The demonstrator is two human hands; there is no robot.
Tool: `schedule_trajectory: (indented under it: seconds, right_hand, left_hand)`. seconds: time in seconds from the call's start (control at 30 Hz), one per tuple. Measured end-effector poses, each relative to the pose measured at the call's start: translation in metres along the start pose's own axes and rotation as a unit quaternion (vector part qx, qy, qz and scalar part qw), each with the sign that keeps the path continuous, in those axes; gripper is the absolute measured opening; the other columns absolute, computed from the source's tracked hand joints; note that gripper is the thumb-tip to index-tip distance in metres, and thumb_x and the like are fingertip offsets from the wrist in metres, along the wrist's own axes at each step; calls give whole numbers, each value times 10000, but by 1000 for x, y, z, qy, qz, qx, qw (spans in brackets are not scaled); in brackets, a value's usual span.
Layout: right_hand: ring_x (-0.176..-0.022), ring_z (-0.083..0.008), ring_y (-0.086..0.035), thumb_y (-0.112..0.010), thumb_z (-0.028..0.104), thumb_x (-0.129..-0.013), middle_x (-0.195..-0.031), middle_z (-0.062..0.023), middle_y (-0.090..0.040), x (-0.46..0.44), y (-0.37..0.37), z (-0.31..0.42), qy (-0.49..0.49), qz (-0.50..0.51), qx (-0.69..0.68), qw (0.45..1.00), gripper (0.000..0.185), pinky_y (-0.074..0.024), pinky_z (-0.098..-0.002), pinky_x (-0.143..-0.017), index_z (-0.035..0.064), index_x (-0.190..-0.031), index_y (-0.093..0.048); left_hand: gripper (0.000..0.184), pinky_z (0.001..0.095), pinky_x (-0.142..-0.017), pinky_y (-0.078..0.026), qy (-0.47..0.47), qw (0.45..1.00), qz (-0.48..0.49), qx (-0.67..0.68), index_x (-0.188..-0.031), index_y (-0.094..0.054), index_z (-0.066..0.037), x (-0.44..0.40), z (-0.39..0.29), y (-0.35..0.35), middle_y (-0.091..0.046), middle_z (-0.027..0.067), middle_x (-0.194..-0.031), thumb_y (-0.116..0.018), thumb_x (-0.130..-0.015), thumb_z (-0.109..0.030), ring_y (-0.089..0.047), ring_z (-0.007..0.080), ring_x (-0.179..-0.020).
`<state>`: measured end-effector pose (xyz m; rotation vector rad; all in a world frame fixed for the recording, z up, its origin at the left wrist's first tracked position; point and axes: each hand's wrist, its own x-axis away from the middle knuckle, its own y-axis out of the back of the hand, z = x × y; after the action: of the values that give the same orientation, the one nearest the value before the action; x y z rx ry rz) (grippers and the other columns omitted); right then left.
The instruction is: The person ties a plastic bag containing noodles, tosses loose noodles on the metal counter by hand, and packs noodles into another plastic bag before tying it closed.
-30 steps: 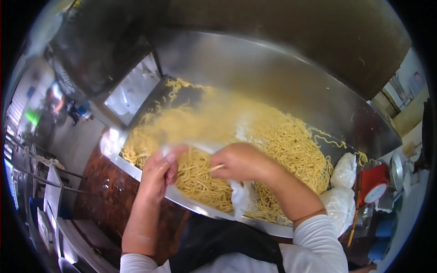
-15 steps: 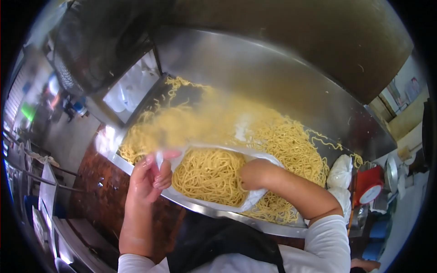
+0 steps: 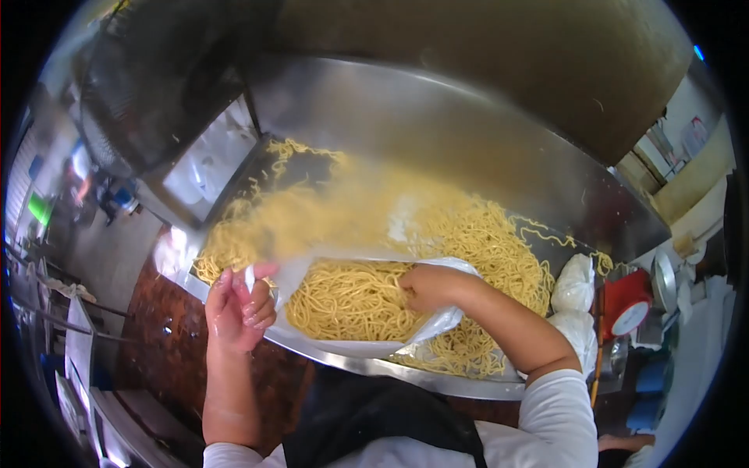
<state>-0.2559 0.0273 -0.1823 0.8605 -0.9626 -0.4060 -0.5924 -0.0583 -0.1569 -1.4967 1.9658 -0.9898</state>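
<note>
A white plastic bag [image 3: 438, 322] lies spread open at the tray's front edge with a heap of yellow noodles [image 3: 347, 303] in it. My left hand [image 3: 240, 310] is closed at the bag's left side, with a bit of white plastic showing between thumb and fingers. Inside the bag's right part, my right hand [image 3: 427, 288] has its fingers curled into the noodles; the fingertips are partly hidden. Behind and to the right, loose noodles [image 3: 499, 269] cover much of the metal tray [image 3: 460, 388].
Filled white bags [image 3: 573, 285] stand at the tray's right end, beside a red scale [image 3: 626, 303]. A tall metal back wall [image 3: 468, 125] rises behind the tray. A large fan [image 3: 156, 86] is at upper left. Haze blurs the middle.
The view has shifted slightly, so the tray and bag sit a little further left. My right hand has moved slightly within the bag, its curled fingers now showing more. The left hand keeps its pinch.
</note>
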Motion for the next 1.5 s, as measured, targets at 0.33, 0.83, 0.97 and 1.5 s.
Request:
schedule_trajectory:
  seconds: [0.33, 0.83, 0.97, 1.5]
  right_hand:
    - [-763, -354, -666, -582, 331, -829, -782, -151, -685, 77, 23, 44, -38, 4, 156, 987, 274, -521, -480, -691, 103, -876, -727]
    - [-750, -345, -642, -604, 256, -780, -793, -108, -661, 50, -16, 151, 87, -290, -165, 939, 179, -492, -443, -617, 114, -874, -660]
    - [-844, -313, -633, -637, 179, -794, -897, -111, -659, 54, -31, 150, 98, -392, -200, 892, 166, -500, -411, -685, 101, -936, -672]
    - [-882, -235, -667, -686, 328, -866, -982, -123, -679, 173, -136, -5, -36, -324, -339, 883, 350, -521, -331, -760, 68, -1098, -660]
  left_hand:
    - [624, 236, -444, -345, -37, 995, -3, -88, -1290, -494, 47, 11, 22, -8, -453, 6, -603, -470, -946, -473, -413, 103, -469]
    - [374, 304, -837, -487, 42, 921, 126, -366, -1111, -598, -43, -3, 120, 8, -606, 75, -1131, -726, -774, -143, -575, 137, -1029]
    - [134, 284, -661, -482, -34, 927, 33, -372, -905, -627, -11, -16, 128, -1, -645, 47, -893, -642, -791, -81, -591, 126, -796]
    - [174, 292, -512, -476, -85, 970, -122, -191, -775, -532, -93, -21, 129, -33, -401, -23, -485, -604, -909, -180, -331, 89, -370]
